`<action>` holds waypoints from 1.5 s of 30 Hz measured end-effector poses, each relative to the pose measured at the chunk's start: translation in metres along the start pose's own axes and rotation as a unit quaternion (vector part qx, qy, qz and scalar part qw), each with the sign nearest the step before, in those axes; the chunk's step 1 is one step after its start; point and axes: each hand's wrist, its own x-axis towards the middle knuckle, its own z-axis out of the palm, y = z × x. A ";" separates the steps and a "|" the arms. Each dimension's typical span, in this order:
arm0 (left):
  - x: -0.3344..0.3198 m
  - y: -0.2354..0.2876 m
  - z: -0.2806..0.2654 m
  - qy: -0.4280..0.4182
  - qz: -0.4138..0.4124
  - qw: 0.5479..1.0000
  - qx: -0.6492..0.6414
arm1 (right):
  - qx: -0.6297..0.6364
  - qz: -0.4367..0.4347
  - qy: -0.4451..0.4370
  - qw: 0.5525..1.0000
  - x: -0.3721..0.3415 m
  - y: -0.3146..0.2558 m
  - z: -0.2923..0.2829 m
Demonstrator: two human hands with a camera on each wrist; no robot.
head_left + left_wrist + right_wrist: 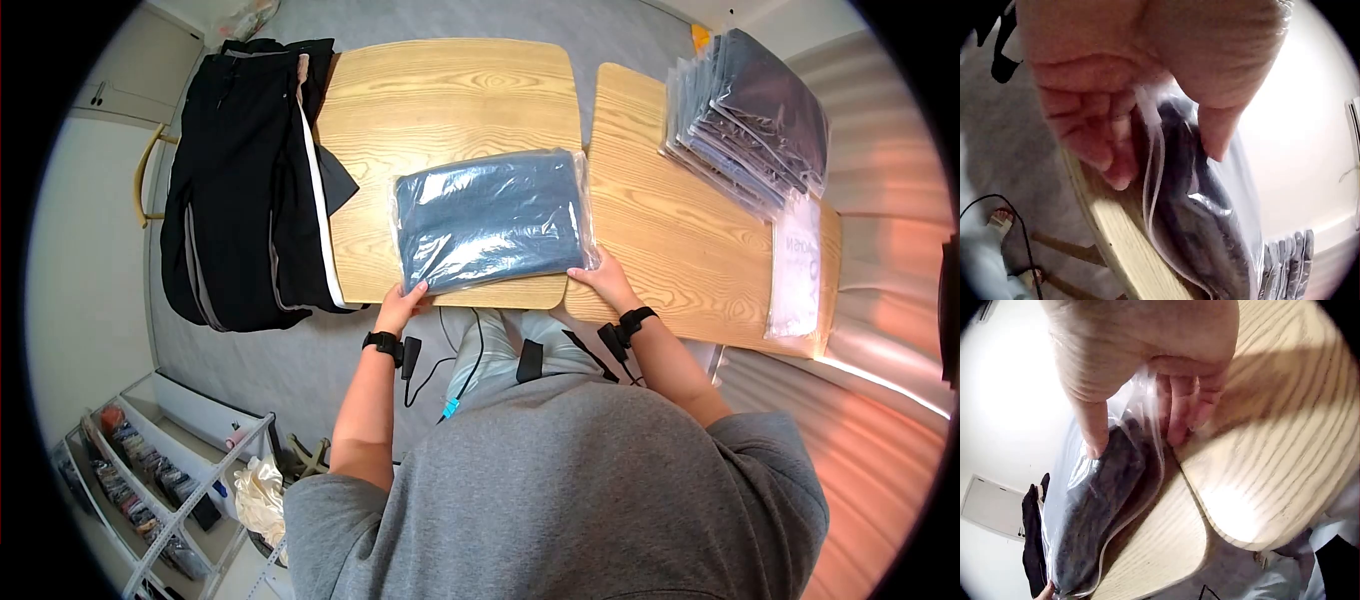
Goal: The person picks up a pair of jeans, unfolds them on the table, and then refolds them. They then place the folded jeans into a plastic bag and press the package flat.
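Note:
A folded dark blue-grey garment in a clear plastic bag (490, 218) lies near the front edge of the wooden table (450, 90). My left hand (402, 305) grips its front left corner, thumb on top. At the front right corner, my right hand (605, 280) holds the bag the same way. In the left wrist view the left hand (1147, 69) has its thumb over the bag (1204, 206) and its fingers curled at the bag's open-looking edge. The right wrist view shows the right hand (1147, 356) pinching the bag's corner (1104, 494).
Black trousers with white stripes (240, 190) lie over the table's left end. A stack of bagged garments (750, 120) stands at the back right, with a white printed bag (796, 270) in front of it. A shelf rack (170, 500) is at the lower left.

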 end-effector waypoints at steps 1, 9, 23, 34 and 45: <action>0.003 -0.008 -0.002 -0.026 0.010 0.998 -0.056 | -0.077 -0.038 0.032 0.996 -0.003 -0.005 0.000; 0.004 -0.011 0.004 -0.034 0.000 0.994 -0.107 | 0.015 0.042 -0.022 0.999 0.005 0.007 -0.006; -0.040 0.010 -0.001 0.210 0.138 0.894 0.371 | -0.217 0.039 0.243 0.945 -0.043 -0.013 0.002; 0.021 0.098 0.064 0.076 0.461 0.629 0.621 | -0.575 -0.358 -0.019 0.735 0.054 -0.079 0.077; 0.052 0.089 0.068 0.011 0.363 0.652 0.665 | -0.528 -0.318 -0.068 0.784 0.089 -0.072 0.069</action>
